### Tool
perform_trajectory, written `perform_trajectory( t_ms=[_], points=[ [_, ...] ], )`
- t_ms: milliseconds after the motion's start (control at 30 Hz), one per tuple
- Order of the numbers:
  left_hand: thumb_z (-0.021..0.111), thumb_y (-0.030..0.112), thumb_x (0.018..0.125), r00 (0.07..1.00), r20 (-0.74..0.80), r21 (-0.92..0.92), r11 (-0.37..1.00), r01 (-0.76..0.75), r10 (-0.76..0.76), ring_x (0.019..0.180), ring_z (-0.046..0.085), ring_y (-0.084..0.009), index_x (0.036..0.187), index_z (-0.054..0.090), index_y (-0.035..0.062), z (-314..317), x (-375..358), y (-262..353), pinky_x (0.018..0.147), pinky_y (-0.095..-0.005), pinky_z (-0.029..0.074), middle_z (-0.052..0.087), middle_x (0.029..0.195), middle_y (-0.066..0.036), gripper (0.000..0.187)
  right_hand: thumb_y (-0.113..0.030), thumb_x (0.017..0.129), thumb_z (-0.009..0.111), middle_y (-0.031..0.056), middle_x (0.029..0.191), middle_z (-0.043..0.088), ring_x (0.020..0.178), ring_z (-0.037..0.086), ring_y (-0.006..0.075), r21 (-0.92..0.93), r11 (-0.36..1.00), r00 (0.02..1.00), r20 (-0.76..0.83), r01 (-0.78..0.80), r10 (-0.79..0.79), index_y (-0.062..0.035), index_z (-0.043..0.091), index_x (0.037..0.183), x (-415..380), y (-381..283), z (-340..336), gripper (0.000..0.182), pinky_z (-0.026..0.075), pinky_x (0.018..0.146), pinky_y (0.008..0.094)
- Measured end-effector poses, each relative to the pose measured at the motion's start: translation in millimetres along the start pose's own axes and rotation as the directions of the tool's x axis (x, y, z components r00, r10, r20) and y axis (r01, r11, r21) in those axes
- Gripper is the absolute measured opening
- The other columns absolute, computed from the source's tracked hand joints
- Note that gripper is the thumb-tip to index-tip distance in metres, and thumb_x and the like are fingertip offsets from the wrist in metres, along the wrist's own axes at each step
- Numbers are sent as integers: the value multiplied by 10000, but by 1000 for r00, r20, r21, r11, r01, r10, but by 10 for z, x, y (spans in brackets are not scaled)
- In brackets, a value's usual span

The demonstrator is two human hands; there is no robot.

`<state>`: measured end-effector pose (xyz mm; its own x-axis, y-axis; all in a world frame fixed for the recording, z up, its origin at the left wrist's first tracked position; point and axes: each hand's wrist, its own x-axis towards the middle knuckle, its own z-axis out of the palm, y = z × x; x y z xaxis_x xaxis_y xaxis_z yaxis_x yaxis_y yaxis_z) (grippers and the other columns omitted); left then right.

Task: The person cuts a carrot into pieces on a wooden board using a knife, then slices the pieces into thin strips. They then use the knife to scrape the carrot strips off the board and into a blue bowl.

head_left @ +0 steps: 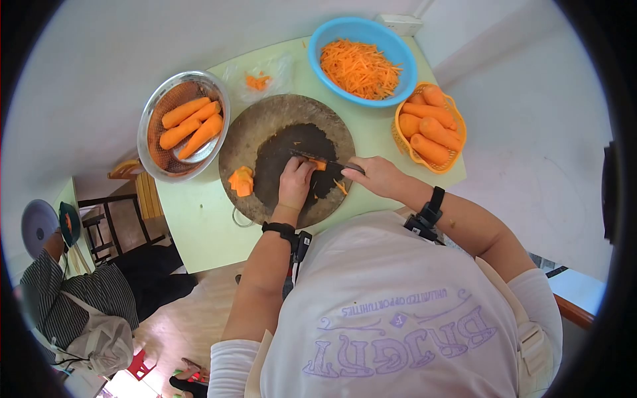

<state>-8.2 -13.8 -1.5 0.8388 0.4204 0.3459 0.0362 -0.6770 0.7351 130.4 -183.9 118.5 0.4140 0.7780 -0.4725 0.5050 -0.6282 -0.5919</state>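
Note:
On the round wooden chopping board (239, 142), my left hand (296, 181) presses its bent fingers on a small piece of carrot (319, 164). My right hand (377, 177) is closed round the handle of a kitchen knife (332, 162), whose dark blade lies along the carrot beside my left fingertips. A few thin carrot shreds (341, 186) lie near the blade on the board's right side. At the board's left edge sits a pile of carrot slices (241, 181).
A metal colander (147, 134) with whole carrots stands left. Behind the board are a plastic bag (277, 71) with carrot scraps and a blue basin (408, 60) of shredded carrot. A yellow basket (397, 136) of carrots stands right. Another person (93, 292) is at lower left.

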Motion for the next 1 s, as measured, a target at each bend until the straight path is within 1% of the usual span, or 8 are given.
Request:
perform_trajectory(
  t_ms=[67, 133, 233, 333, 433, 667, 733, 1000],
  points=[
    [694, -3, 791, 1000, -1, 7, 1000, -4, 4, 813, 630, -297, 891, 675, 40, 3, -1, -10, 703, -362, 523, 599, 887, -111, 111, -493, 966, 478, 233, 824, 650, 825, 629, 408, 7, 1000, 1000, 27, -14, 14, -42, 623, 1003, 7, 9, 9, 476, 484, 746, 482],
    [693, -5, 791, 1000, -2, 11, 1000, -11, 11, 813, 630, -298, 888, 674, 40, 17, -1, -24, 702, -362, 523, 599, 886, -111, 110, -463, 978, 478, 204, 749, 616, 754, 612, 391, 7, 999, 999, -16, 45, -45, -42, 605, 993, 18, 51, 38, 440, 474, 707, 462],
    [694, -4, 790, 1000, 8, -7, 1000, 13, -13, 815, 631, -299, 886, 671, 44, 27, -10, -36, 703, -364, 525, 601, 887, -109, 110, -509, 964, 475, 221, 793, 649, 797, 628, 410, -71, 997, 1000, -9, 14, -14, -37, 619, 998, 35, 23, 34, 494, 485, 727, 475],
    [695, 1, 790, 1000, -8, -6, 1000, 29, -29, 817, 636, -296, 881, 670, 49, 40, -9, -28, 708, -362, 527, 606, 892, -106, 105, -523, 961, 471, 219, 790, 650, 792, 629, 409, -68, 998, 1000, -27, 8, -10, -40, 621, 1004, 120, 32, 128, 508, 487, 722, 472],
    [693, 8, 794, 1000, 17, 25, 1000, 8, -8, 821, 642, -295, 884, 671, 49, 14, 7, -21, 715, -362, 529, 616, 899, -105, 102, -528, 960, 471, 222, 801, 653, 799, 631, 405, 4, 1000, 999, -34, 3, -3, -49, 626, 1011, 151, 102, 143, 506, 487, 725, 473],
    [681, 14, 809, 999, -36, 18, 999, 27, -26, 837, 645, -301, 895, 681, 49, 10, -33, 3, 723, -356, 529, 634, 914, -110, 93, -521, 958, 481, 216, 812, 658, 807, 634, 398, 27, 999, 998, -61, 29, -27, -62, 636, 1015, 113, 92, 153, 488, 489, 726, 474],
    [677, 14, 813, 999, -33, 31, 999, 28, -26, 837, 646, -301, 897, 682, 46, 3, -35, 9, 724, -355, 528, 634, 913, -111, 90, -517, 955, 486, 209, 806, 658, 800, 636, 393, -36, 998, 996, -66, 49, -51, -69, 639, 1011, 80, 58, 106, 477, 491, 717, 472],
    [667, 7, 820, 999, -49, -1, 1000, 2, -2, 830, 644, -303, 901, 687, 34, 28, -33, -24, 714, -353, 522, 629, 894, -119, 87, -523, 951, 487, 204, 777, 651, 777, 636, 390, -73, 996, 997, -52, 46, -50, -71, 629, 975, -27, 33, 50, 475, 493, 699, 475]
  ],
)
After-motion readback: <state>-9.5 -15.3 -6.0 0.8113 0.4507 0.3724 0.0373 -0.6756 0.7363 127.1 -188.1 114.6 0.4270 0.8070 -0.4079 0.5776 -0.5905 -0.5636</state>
